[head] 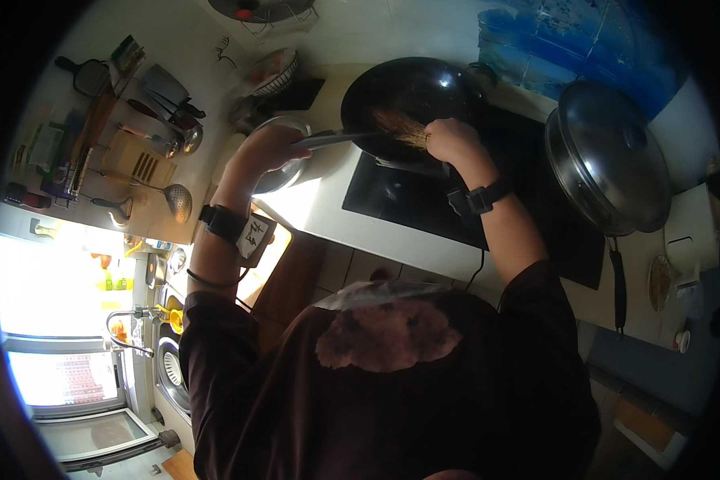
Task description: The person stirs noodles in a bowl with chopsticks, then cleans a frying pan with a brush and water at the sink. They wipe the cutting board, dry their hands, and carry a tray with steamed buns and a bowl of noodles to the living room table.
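Observation:
A large dark wok (417, 78) sits on the black cooktop (408, 204). My right hand (456, 141) is closed around a bristle whisk brush (405, 126), whose bristles lie over the wok's near part. My left hand (270, 147) grips the handle of a metal utensil (336, 139), probably a spatula or ladle; its far end reaches the wok's left rim and its head cannot be made out. Under and beside my left hand is a round metal bowl (285, 174), partly hidden by the hand and forearm.
A lidded steel pot (612, 156) stands right of the wok, with a dark-handled utensil (618, 288) near it. Utensils, including a skimmer (178, 201), hang at the left. A wire basket (279, 75) stands behind the bowl. A cable (477, 270) hangs over the counter's front edge.

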The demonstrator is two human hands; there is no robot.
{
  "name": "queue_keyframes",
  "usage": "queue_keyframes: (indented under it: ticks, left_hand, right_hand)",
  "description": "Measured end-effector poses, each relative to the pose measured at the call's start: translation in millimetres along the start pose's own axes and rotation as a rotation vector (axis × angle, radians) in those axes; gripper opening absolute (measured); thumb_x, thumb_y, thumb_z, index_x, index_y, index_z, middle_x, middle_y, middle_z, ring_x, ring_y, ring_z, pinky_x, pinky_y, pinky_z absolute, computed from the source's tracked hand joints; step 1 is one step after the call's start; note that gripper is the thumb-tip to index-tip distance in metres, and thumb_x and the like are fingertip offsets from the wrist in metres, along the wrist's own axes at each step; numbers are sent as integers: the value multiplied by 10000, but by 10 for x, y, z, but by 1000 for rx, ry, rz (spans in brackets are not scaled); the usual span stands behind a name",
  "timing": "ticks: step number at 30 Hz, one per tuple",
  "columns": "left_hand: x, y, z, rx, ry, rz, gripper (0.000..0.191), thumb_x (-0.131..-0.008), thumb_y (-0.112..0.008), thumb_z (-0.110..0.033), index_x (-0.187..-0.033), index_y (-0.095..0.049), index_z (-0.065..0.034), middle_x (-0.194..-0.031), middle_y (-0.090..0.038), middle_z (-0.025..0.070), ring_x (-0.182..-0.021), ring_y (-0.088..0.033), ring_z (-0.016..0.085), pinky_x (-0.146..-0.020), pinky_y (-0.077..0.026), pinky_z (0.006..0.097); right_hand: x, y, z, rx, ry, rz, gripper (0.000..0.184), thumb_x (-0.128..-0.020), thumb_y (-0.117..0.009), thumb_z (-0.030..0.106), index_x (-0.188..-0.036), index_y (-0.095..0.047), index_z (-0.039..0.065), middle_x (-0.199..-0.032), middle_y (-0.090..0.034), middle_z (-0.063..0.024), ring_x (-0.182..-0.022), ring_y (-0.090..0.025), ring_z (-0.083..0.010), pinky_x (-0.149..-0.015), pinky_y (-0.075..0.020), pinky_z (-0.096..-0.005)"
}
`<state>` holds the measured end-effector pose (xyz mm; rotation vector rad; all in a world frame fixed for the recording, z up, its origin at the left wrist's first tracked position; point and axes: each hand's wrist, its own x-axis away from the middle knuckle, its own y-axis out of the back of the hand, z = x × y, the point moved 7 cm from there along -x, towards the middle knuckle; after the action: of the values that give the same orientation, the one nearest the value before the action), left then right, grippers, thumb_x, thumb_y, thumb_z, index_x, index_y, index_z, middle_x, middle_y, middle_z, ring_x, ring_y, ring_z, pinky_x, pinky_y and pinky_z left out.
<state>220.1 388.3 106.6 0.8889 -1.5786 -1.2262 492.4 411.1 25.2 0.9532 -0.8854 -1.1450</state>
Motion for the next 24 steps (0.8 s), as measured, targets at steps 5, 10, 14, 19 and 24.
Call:
queue_keyframes:
  ticks: [5, 10, 14, 19, 24]
  left_hand:
    - [270, 85, -14, -146, 50, -128, 229, -849, -649, -282, -1044, -660, -163, -887, -676, 89, -830, -640, 298, -706, -496, 397]
    - [490, 98, 67, -390, 26, -381, 291, -831, -655, -252, -1120, -629, -231, -898, -639, 60, -821, -642, 267, -687, -510, 385]
    - [800, 74, 366, -502, -167, -699, 334, -814, -661, -223, -1145, -619, -238, -851, -577, 43, -811, -623, 240, -671, -503, 360]
    - [1168, -30, 1006, -426, -90, -835, 380, -792, -661, -172, -1169, -614, -194, -768, -481, 34, -756, -559, 209, -660, -468, 349]
    - [1471, -287, 1322, -376, -216, -957, 457, -819, -622, -177, -1270, -555, -217, -808, -477, 39, -770, -534, 207, -655, -452, 338]
  right_hand:
    - [6, -91, -305, 156, -87, -50, 213, -799, -554, 108, -922, -717, 46, -925, -698, -165, -891, -682, -317, -733, -551, -411]
    - [193, -30, -329, 235, -109, -89, 213, -811, -542, 89, -937, -715, 88, -925, -697, -139, -899, -674, -315, -754, -544, -402]
    - [396, 15, 33, 304, -168, -206, 251, -844, -556, 141, -1061, -676, 105, -1014, -670, -135, -997, -620, -319, -838, -508, -418]
    - [647, 40, 756, 292, -88, -486, 314, -877, -600, 238, -1139, -629, 68, -1053, -636, -134, -1035, -567, -317, -909, -459, -431]
    - [879, -175, 1688, 93, 113, -589, 284, -864, -623, 215, -1077, -655, 28, -976, -651, -170, -980, -588, -336, -868, -464, -417]
